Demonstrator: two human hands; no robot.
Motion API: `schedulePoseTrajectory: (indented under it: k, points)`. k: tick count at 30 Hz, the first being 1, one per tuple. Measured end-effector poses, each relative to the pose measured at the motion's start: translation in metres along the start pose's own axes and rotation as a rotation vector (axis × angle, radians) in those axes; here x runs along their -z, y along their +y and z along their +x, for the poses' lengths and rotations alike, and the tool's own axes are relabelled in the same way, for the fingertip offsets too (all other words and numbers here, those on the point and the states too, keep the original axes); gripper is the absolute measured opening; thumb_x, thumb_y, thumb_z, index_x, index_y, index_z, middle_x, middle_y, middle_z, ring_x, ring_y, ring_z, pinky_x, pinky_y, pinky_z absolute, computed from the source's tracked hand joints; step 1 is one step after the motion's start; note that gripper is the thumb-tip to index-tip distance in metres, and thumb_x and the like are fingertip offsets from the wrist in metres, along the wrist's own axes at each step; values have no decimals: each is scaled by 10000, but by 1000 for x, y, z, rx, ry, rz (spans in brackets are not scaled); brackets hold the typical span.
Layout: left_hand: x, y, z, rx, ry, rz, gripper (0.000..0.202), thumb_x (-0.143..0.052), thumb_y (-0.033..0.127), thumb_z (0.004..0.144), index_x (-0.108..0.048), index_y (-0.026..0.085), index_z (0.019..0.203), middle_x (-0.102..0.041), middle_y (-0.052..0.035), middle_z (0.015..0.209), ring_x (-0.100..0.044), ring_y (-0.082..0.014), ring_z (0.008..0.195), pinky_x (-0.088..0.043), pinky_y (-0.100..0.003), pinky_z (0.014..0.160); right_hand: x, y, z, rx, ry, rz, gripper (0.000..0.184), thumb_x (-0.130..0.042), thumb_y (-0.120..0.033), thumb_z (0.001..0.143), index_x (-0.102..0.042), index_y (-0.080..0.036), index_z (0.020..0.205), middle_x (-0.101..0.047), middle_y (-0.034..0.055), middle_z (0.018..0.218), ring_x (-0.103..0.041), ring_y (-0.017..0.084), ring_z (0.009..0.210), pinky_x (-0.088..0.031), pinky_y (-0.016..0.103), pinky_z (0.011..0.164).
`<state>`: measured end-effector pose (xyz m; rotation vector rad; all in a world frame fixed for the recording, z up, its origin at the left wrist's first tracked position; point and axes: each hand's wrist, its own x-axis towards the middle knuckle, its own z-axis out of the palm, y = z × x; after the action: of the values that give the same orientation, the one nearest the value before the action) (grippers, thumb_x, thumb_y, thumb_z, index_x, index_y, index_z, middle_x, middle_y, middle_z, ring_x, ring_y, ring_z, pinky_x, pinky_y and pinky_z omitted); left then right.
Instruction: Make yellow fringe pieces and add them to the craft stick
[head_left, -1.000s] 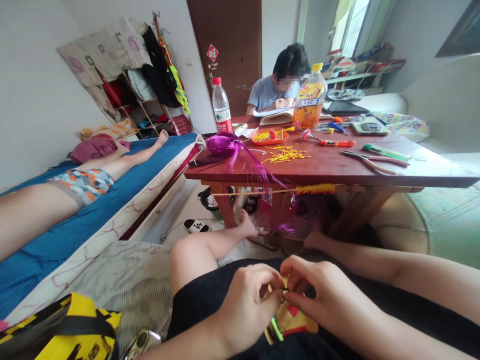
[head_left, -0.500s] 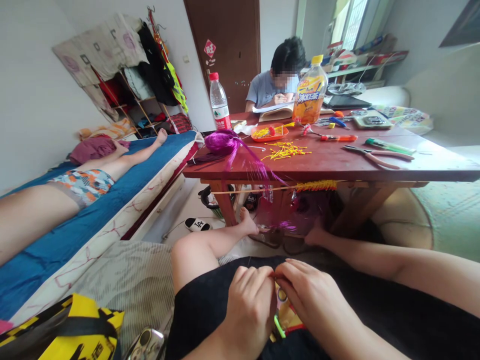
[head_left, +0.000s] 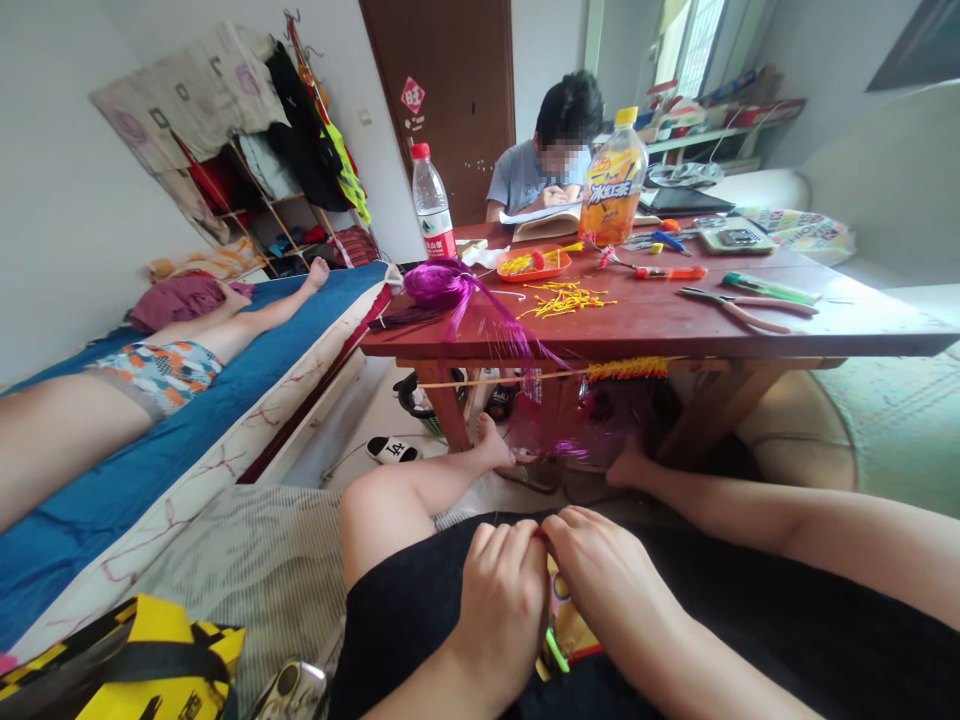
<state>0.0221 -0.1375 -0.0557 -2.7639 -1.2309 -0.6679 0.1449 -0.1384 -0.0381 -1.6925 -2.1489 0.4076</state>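
Note:
Over my lap, my left hand and my right hand meet at their fingertips, both with curled fingers. Whatever they pinch is hidden behind the knuckles. Beneath them, on the black cloth over my lap, part of a yellow and red container shows between the wrists. A bright green stick-like piece lies at it. On the table are a bundle of purple strands, several short yellow pieces and an orange dish with more yellow pieces.
The red-brown table carries pliers, a green-handled tool, an orange cutter, a water bottle and a tea bottle. A person sits behind it. Another person's legs rest on the blue bed.
My hands have shifted slightly, the right one a little to the left and up, and their fingertips stay together. The whole view has moved a little. Objects on the table stay put.

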Motion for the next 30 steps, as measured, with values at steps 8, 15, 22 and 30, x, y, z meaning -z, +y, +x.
schedulePoseTrajectory:
  k: [8,15,22,30]
  points:
    - [14,-6,5,207,-9,-224,91,-606,115,720,-606,184,778,-571,-51,945,-541,-187,778,-433,-355,704,5,25,-10,-84,-168,453,182,-419,-122,816,-553,-158,699,-599,-12,606,-569,128,567,-411,192,512]
    - [18,1,-2,290,-27,-411,106,-602,78,709,-572,174,740,-599,-20,763,-535,-189,790,-424,-352,733,-9,27,-23,-280,-263,1251,259,-576,-378,768,-540,-135,685,-542,-19,569,-480,101,513,-366,212,510]
    - [20,3,-1,239,-10,-393,93,-578,92,739,-577,172,692,-597,-2,710,-525,-157,724,-385,-316,713,-17,26,-25,-350,-333,1491,385,-662,-494,673,-543,-128,648,-537,-11,539,-474,92,473,-369,218,496]
    - [16,5,-1,484,-107,-552,151,-556,128,745,-570,168,600,-616,-7,654,-553,-159,685,-409,-294,678,-22,24,-26,-344,-301,1423,366,-623,-489,704,-551,-132,660,-533,-9,517,-453,96,464,-358,227,484]
